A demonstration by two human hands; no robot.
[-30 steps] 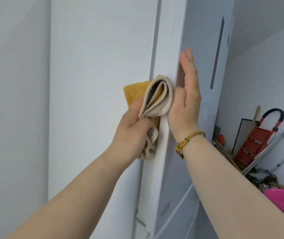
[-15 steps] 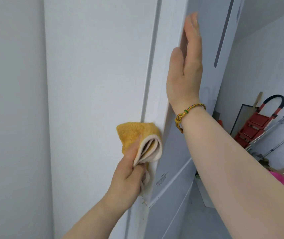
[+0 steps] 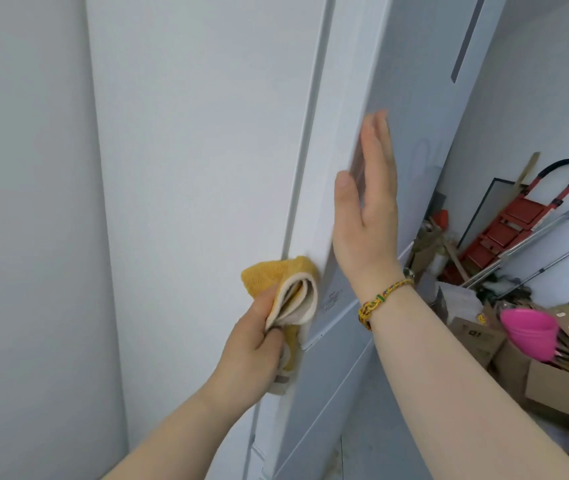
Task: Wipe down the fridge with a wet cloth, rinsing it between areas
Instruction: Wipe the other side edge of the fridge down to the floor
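- My left hand (image 3: 252,344) was clamped on the folded yellow cloth (image 3: 269,277), thumb laid over its cream folds, forearm reaching up from below.
- The cloth was pressed against the side edge of the white fridge (image 3: 207,133) door, near the door's lower corner.
- My right hand (image 3: 366,209) was higher, fingers straight and together, palm flat on the door's front face, thumb standing apart beside the edge.
- A braided bracelet (image 3: 380,301) sat on that wrist.
- Off to the right, well apart, stood a red step ladder (image 3: 504,230), cardboard boxes (image 3: 477,337) and a pink plastic tub (image 3: 529,332).
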